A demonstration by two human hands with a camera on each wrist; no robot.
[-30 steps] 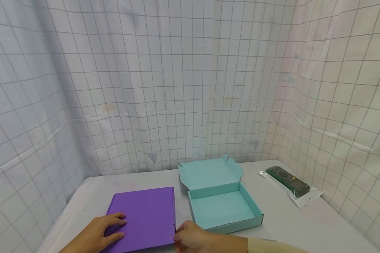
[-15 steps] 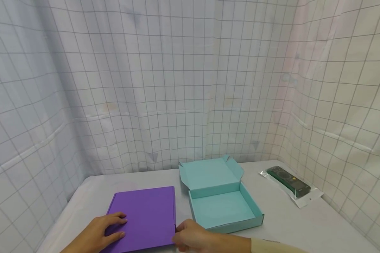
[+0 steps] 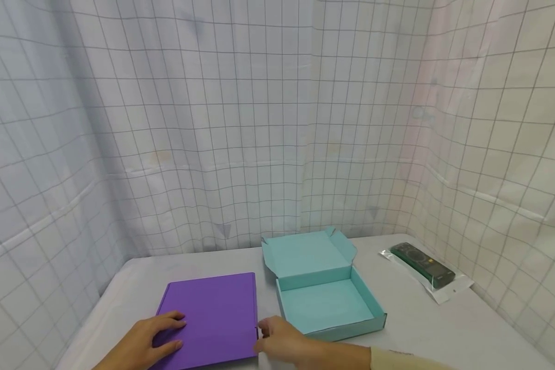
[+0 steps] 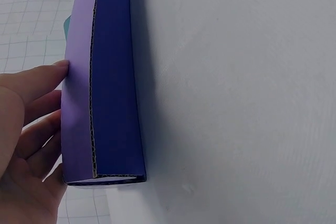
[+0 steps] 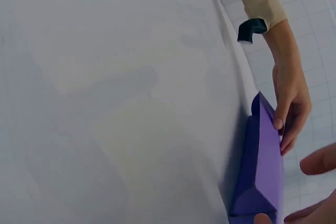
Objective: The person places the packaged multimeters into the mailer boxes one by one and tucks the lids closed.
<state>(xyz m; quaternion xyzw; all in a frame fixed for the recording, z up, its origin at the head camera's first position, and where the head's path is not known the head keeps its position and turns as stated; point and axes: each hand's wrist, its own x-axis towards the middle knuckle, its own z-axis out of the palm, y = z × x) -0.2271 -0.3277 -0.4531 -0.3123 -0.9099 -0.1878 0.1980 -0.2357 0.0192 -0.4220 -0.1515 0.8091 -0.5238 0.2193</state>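
A flat purple cardboard box [image 3: 215,313] lies with its lid down at the table's front left. My left hand [image 3: 143,334] rests on the lid's left part with fingers spread and relaxed. In the left wrist view the box's side wall [image 4: 115,103] shows a corrugated edge running along it. My right hand [image 3: 282,339] is at the box's front right corner, its thumb and forefinger apart. In the right wrist view the front flap [image 5: 265,166] slants outward, and one right fingertip [image 5: 262,219] is at its near end. The other right fingers are partly out of view.
A turquoise box [image 3: 326,306] stands with its lid folded back, right of the purple box. Farther right, a green and black multimeter [image 3: 421,264] lies in a clear plastic bag. Checked white curtains [image 3: 254,128] surround the white table [image 3: 203,262].
My right thumb and forefinger have spread apart at the purple box's right edge, and the hand has shifted slightly. The left hand stays where it was on the lid.
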